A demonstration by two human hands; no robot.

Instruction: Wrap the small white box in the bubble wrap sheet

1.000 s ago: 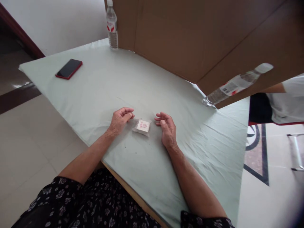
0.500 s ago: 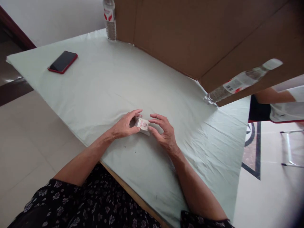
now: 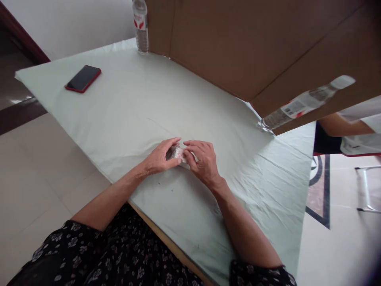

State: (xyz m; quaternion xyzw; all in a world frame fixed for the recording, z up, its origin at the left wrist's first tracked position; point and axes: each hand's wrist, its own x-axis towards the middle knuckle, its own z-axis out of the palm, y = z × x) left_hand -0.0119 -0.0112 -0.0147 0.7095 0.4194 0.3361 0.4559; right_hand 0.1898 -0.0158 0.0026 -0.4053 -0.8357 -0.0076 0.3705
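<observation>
A small clear packet with a white and red label [image 3: 177,152] lies on the pale green tablecloth [image 3: 133,107], near its front edge. My left hand [image 3: 160,158] pinches the packet's left side with thumb and fingers. From the right, my right hand [image 3: 202,159] closes its fingers over the packet. Both hands cover most of it, so only a small part of the label shows between them.
A red phone [image 3: 83,78] lies at the table's far left. A water bottle [image 3: 140,26] stands at the back beside a large cardboard sheet [image 3: 253,43]; another bottle [image 3: 300,105] leans at its right end. Another person's arm [image 3: 342,127] shows at far right.
One second ago both hands rested apart with the packet lying free between them. They have since come together and taken hold of it from both sides.
</observation>
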